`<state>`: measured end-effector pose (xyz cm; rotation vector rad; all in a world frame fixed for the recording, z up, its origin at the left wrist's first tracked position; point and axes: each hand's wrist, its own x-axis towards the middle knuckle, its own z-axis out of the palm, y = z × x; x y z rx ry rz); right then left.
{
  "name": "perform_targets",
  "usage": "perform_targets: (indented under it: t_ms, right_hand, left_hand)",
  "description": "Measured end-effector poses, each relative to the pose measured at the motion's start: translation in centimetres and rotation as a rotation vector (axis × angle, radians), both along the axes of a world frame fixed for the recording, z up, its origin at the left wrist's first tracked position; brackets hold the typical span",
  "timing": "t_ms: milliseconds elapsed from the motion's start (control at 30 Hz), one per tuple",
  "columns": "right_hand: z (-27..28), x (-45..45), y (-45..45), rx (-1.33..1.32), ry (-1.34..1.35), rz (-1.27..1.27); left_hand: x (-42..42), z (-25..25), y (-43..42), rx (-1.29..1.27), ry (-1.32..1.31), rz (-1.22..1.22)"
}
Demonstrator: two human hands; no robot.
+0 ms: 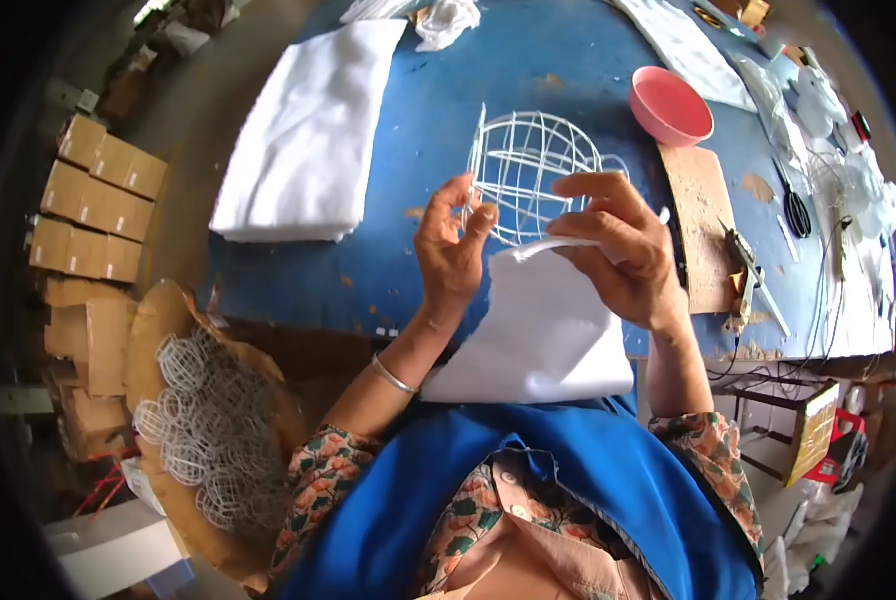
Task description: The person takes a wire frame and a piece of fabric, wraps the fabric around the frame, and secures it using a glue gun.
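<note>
A round white wire frame (533,165), built like a small open cage, is held up over the blue table. My left hand (452,245) pinches its left rim between thumb and fingers. On the other side, my right hand (623,245) has its fingers closed on the folded upper edge of a white fabric piece (553,320), with the index finger against the wire. The fabric hangs from the frame's lower side down to my lap. How the fabric meets the wire beneath my right fingers is hidden.
Stacked white fabric (303,130) lies at the table's left. To the right are a pink bowl (673,106), a wooden board (703,225), a glue gun (742,270) and black scissors (796,212). Many wire frames (213,430) fill a carton at lower left, near stacked boxes (93,210).
</note>
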<state>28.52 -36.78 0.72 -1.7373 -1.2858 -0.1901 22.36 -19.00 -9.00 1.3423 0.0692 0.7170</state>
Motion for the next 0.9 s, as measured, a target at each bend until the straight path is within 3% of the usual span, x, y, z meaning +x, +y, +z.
perform_targets:
  t_ms: [100, 200, 467, 500, 833, 900]
  right_hand:
    - [-2.4, -1.0, 1.0, -0.064, -0.002, -0.061]
    - [-3.5, -1.7, 0.9, -0.129, 0.003, -0.039]
    - [-4.9, -3.0, -0.5, -0.144, 0.007, -0.031]
    - [-4.9, -2.8, -0.5, -0.131, 0.005, -0.042]
    - [-5.1, -2.0, 1.4, -0.109, 0.064, -0.045]
    - [-5.1, -2.1, 1.8, -0.107, 0.152, 0.007]
  left_hand:
    - [-2.2, -2.8, -0.3, 0.103, 0.055, 0.090]
    - [-4.2, -3.2, 0.4, 0.424, -0.032, 0.133]
    - [-6.8, -3.2, -0.2, 0.654, -0.124, 0.189]
    - [-7.1, -3.4, -0.6, 0.539, -0.108, 0.155]
    - [-7.3, -3.4, 0.5, 0.548, -0.056, 0.140]
    - [-8.0, -2.2, 1.4, 0.703, 0.053, 0.185]
